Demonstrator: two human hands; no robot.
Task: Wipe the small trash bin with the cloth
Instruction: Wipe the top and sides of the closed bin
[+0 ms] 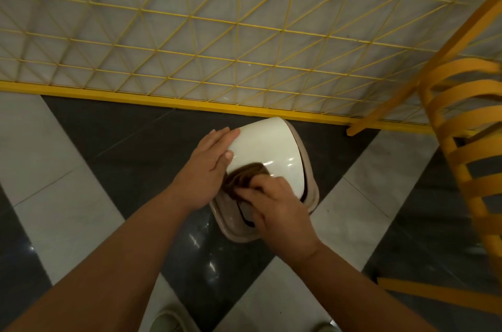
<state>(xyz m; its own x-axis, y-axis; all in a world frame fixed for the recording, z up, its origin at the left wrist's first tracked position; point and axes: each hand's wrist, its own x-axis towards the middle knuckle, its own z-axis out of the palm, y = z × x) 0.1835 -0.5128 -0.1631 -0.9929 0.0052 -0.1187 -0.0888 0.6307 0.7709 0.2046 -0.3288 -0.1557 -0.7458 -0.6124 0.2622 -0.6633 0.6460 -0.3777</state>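
while the left hand (209, 166) lies flat, steadying the small glossy white plastic trash bin (269, 152), the right hand (274, 204) pinches the bunched brown cloth (245, 175); best rubbing firmly toward twelve o'clock

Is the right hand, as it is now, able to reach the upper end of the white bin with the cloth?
Probably yes. The right hand presses the brown cloth on the bin, whose glossy side above it is bare; only the left hand covers the left edge.
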